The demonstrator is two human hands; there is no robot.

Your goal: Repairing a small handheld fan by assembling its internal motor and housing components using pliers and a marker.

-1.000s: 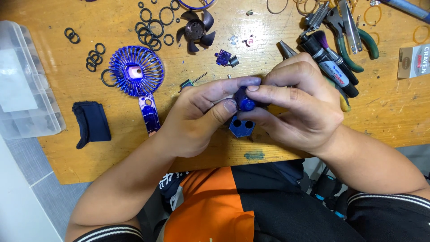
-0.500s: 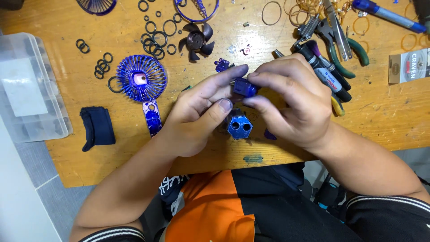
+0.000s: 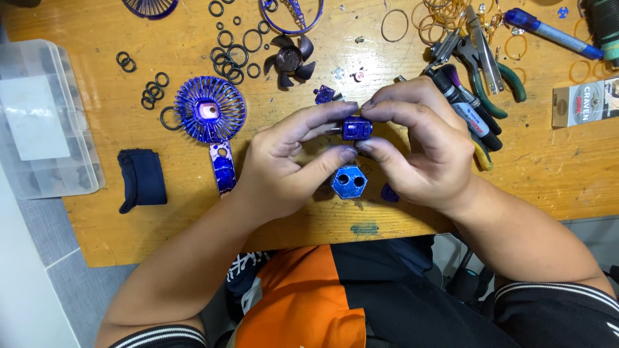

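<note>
Since the wooden table (image 3: 561, 174) is the biggest thing here, start there: scuffed, yellowish grain, stained in spots, covered in bits. On its left edge sits a clear plastic organizer box (image 3: 45, 119), smooth and boxy. Next down is the round blue fan grille (image 3: 209, 116), shiny wire-like ribs with a short handle, then a dark five-blade propeller (image 3: 288, 59), then a folded dark cloth (image 3: 142, 179).

Both hands meet over the middle. The left hand (image 3: 284, 161) and right hand (image 3: 422, 148) each pinch the small blue motor (image 3: 354, 128) between thumb and fingertips, holding it just above the table. It's a stubby glossy cylinder with a thin shaft poking left. Right below lies a blue hexagonal piece (image 3: 349, 182) with two round holes.

My worry: that motor looks slick and tiny, so a slipped pinch could drop it among the black rubber rings (image 3: 232, 55) and get it lost, or bend the shaft.
</note>
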